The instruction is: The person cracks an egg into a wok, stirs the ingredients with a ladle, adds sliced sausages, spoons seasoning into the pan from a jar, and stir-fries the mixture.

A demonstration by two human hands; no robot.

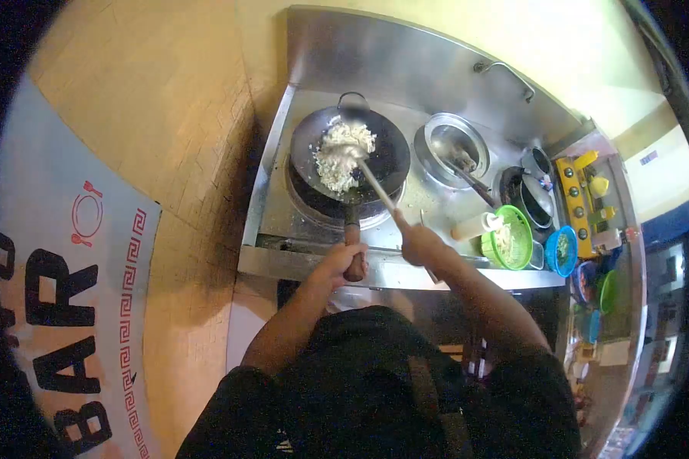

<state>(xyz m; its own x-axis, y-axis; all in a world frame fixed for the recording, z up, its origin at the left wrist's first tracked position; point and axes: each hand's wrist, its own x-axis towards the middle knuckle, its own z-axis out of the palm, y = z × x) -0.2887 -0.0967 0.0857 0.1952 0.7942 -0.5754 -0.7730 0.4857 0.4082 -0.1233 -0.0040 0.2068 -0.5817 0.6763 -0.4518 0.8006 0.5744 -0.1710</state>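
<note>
A dark wok (390, 149) sits over the round burner on the steel stove, with pale chopped food (337, 164) heaped in its middle and left part. My left hand (346, 262) is wrapped round the wok's wooden handle (353, 233) near its end. In my right hand (422, 245) is the long shaft of a metal ladle (377, 183). The ladle's head lies in the food, slightly blurred. Both hands are closed, at the stove's front edge.
Right of the wok stands a metal pot (429, 157) with a utensil across it. Further right are a green basket (524, 249) of pale strips, a squeeze bottle (471, 227), a blue basket (561, 271) and dark pans (532, 199). A steel backsplash (406, 57) rises behind.
</note>
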